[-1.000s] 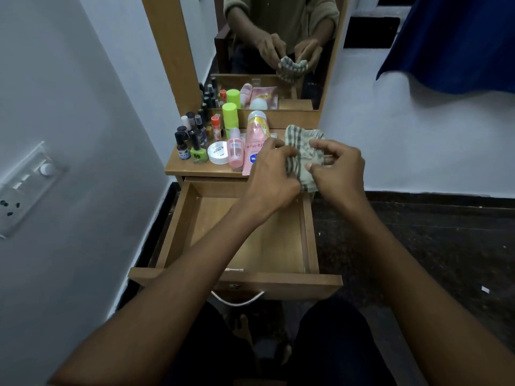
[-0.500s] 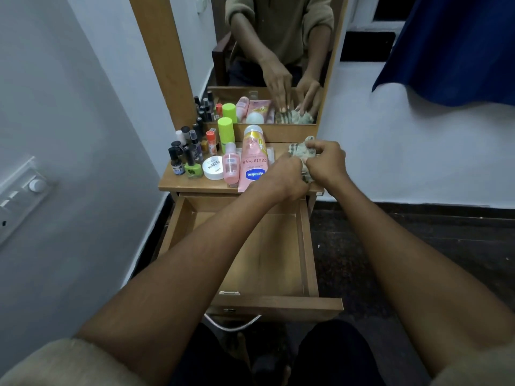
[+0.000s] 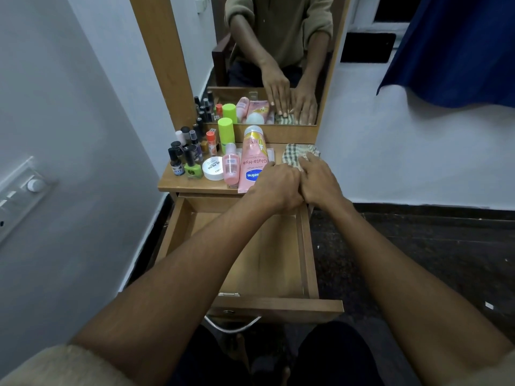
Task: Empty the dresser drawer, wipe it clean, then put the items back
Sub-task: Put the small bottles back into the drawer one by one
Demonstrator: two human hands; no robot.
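Drawer (image 3: 267, 254) pulled fully out, interior bare wood. Checked cloth (image 3: 296, 157) lies folded on the dresser top (image 3: 195, 185), right end, just beside the pink Vaseline tube (image 3: 252, 160). Left hand (image 3: 274, 188) and right hand (image 3: 317, 181) rest side by side on the cloth — the mirror (image 3: 278, 59) reflection shows fingers flat and extended, pressing down; no grasp apparent, though the direct view hides the fingertips. Nail polish bottles (image 3: 186, 160), white jar (image 3: 213, 168), small pink bottle (image 3: 231, 169), green-capped bottle (image 3: 225, 135) crowd the left end.
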